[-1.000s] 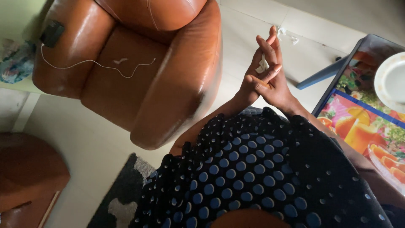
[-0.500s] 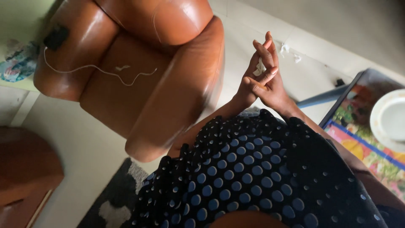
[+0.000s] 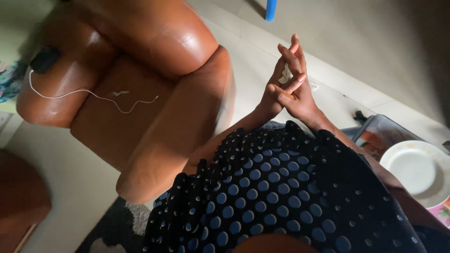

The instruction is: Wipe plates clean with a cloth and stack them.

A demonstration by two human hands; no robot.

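Note:
My left hand (image 3: 274, 91) and my right hand (image 3: 301, 89) are pressed together in front of me, above the pale tiled floor (image 3: 356, 51). The fingers are stretched upward and partly interlaced. A small white bit (image 3: 284, 76) shows in the gap between them; I cannot tell whether it is held or lies on the floor behind. My dark dress with pale dots (image 3: 281, 197) fills the lower view. A brown leather armchair (image 3: 154, 107) stands just left of my hands.
A thin white cable (image 3: 93, 93) lies across the armchair seat, leading to a dark device (image 3: 44, 58) on its armrest. A white plate (image 3: 415, 168) rests on a dark-edged tray (image 3: 375, 133) at the right. A blue pole (image 3: 271, 9) stands farther off, a dark rug (image 3: 112, 229) lies at the bottom left.
My hands stay joined, with only slight finger movement. The view has swung, so the armchair and the plate sit differently in frame and the colourful mat is mostly out of sight.

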